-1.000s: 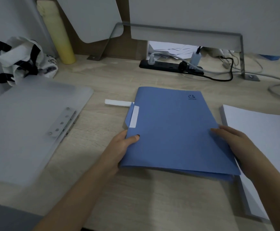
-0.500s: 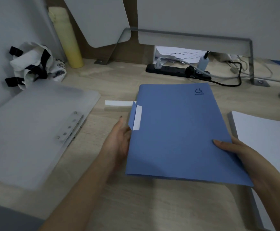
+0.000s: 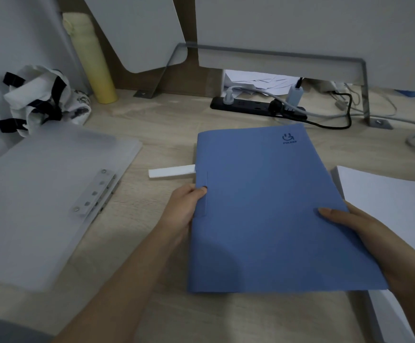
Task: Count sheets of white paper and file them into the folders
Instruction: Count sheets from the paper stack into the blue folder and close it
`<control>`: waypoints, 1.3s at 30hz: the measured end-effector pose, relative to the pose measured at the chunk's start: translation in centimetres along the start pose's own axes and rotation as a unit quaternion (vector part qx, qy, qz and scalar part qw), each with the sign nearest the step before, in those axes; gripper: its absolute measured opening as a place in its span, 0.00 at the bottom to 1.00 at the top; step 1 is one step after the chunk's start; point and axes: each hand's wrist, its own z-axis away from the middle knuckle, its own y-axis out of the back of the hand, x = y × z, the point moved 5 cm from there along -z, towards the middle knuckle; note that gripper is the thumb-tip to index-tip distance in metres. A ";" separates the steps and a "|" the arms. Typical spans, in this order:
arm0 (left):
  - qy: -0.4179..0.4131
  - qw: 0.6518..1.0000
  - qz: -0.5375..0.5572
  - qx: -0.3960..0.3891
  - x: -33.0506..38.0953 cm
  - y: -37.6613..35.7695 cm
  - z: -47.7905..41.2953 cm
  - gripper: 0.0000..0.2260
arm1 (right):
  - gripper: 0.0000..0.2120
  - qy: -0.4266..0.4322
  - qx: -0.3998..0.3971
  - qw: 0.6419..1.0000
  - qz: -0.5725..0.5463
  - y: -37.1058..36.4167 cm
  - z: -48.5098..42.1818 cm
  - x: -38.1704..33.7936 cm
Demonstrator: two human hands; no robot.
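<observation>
Folder [image 3: 263, 206], blue, closed, is gripped over the desk [image 3: 167, 134]: spine by the left hand [image 3: 185, 209], right edge by the right hand [image 3: 350, 224]. White paper [image 3: 387, 194] is stacked beside. Opening the folder is probably required next.

Two bare forearms reach in from the bottom edge. The left hand [image 3: 185, 210] grips the left edge of a blue folder [image 3: 263, 194] — thumb on top, fingers hidden beneath. The right hand [image 3: 357, 225] holds the right edge the same way, thumb flat across the cover.
</observation>
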 end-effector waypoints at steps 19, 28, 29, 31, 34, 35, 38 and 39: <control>-0.215 0.833 -0.496 0.121 4.7 2.5 -2.1 0.23 | 0.15 0.106 -0.008 0.994 -0.023 0.0 1.3 -2.1; -0.103 0.976 -0.187 0.052 3.7 1.2 -2.7 0.17 | 0.13 0.147 0.032 0.989 -0.007 -1.2 1.1 -2.5; -0.098 0.975 -0.191 0.057 3.3 1.1 -2.8 0.17 | 0.14 0.153 0.033 0.988 -0.005 -1.5 1.1 -2.6; -0.086 0.975 -0.190 0.070 2.6 1.0 -2.9 0.18 | 0.14 0.161 0.035 0.986 -0.006 -1.9 1.1 -2.7; -0.057 0.988 -0.134 0.061 2.2 0.9 -2.7 0.16 | 0.13 0.161 0.035 0.986 -0.013 -2.6 0.9 -2.3; -0.049 0.993 -0.099 0.048 2.1 0.8 -2.6 0.14 | 0.13 0.161 0.035 0.986 -0.019 -3.0 0.7 -2.1; -0.049 0.996 -0.059 0.049 2.3 1.1 -2.7 0.12 | 0.13 0.167 0.037 0.985 -0.031 -4.1 0.1 -1.5; -0.054 0.995 -0.062 0.057 2.4 1.4 -2.8 0.12 | 0.13 0.169 0.037 0.984 -0.033 -4.6 -0.2 -1.3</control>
